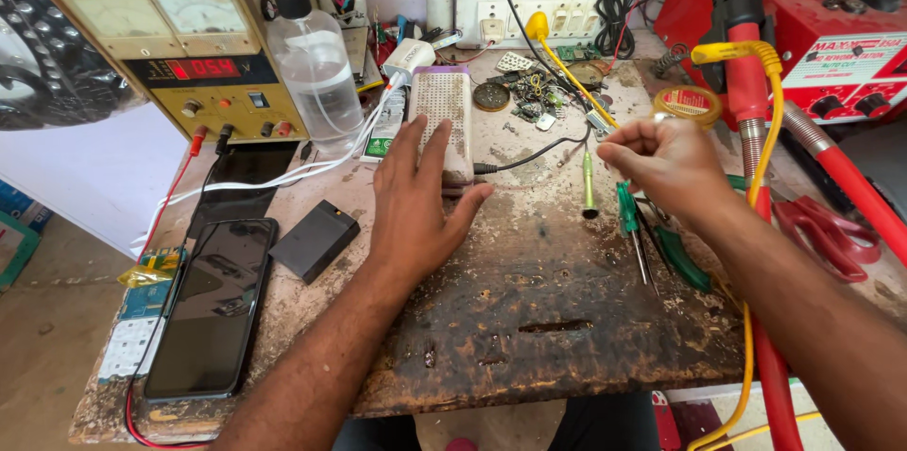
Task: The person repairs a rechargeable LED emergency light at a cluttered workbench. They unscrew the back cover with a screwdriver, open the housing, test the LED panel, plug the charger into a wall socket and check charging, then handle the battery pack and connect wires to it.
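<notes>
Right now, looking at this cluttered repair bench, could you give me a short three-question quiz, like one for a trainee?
1. True or false: the left hand rests on the white perforated rectangular device.
2. Which lies nearest the right hand? A) black smartphone B) green-handled screwdriver C) clear plastic spray bottle
3. Fill in: the small black box lies between the smartphone and the ____ hand.

Key: 1 true, its fingers lie on the device. 2 B. 3 left.
</notes>
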`<state>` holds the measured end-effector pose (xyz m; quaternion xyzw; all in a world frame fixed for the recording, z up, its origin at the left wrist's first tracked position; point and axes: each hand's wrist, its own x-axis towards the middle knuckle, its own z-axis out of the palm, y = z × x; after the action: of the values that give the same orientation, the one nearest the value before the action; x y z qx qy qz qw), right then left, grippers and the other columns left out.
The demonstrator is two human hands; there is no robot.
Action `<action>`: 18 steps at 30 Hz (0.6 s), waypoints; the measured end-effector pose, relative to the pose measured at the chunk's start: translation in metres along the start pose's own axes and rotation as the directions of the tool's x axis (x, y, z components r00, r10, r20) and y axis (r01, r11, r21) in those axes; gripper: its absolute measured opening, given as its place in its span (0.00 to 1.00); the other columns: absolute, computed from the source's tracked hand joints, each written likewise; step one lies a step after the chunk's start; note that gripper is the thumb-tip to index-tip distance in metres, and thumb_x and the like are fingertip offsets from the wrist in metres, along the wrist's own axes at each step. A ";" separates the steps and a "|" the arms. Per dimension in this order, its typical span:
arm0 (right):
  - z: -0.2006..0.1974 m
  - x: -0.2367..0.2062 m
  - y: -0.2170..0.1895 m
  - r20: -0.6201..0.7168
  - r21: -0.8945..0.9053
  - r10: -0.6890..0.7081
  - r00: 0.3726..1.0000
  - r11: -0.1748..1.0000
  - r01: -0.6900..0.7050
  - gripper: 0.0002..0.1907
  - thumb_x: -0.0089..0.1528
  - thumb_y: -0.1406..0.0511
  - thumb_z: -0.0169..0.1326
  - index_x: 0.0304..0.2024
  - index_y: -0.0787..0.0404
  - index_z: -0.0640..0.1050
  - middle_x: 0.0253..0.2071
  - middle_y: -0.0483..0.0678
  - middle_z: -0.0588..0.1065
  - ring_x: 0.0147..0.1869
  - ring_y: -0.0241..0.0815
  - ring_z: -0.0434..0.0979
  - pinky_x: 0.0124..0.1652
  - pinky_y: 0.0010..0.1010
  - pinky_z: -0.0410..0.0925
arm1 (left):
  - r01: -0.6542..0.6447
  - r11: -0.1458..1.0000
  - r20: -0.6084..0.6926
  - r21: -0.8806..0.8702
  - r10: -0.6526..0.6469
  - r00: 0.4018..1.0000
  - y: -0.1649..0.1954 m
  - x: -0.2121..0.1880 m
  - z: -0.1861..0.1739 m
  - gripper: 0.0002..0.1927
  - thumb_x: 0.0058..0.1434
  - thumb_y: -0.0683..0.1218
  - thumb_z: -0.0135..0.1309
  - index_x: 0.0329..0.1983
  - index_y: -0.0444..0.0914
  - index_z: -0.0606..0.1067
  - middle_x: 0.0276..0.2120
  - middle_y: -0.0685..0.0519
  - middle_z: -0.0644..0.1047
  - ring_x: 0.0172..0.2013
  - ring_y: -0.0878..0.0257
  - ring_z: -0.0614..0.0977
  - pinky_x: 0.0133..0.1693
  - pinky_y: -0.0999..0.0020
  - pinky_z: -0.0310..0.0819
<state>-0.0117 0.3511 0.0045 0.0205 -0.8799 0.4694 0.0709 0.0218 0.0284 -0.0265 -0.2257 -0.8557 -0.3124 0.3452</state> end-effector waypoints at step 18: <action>0.019 -0.020 -0.028 0.121 -0.685 -0.188 0.975 0.695 0.219 0.14 0.54 0.54 0.64 0.38 0.52 0.87 0.37 0.53 0.82 0.43 0.52 0.82 0.44 0.43 0.73 | -0.173 0.982 0.717 0.081 0.063 0.694 0.052 0.001 0.066 0.59 0.63 0.80 0.27 0.73 0.25 0.48 0.74 0.31 0.48 0.73 0.41 0.47 0.70 0.50 0.37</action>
<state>0.0086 0.3193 0.0140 0.0994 -0.9848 0.0939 0.1068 0.0230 0.1100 -0.0436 -0.3580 -0.9262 -0.1164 0.0228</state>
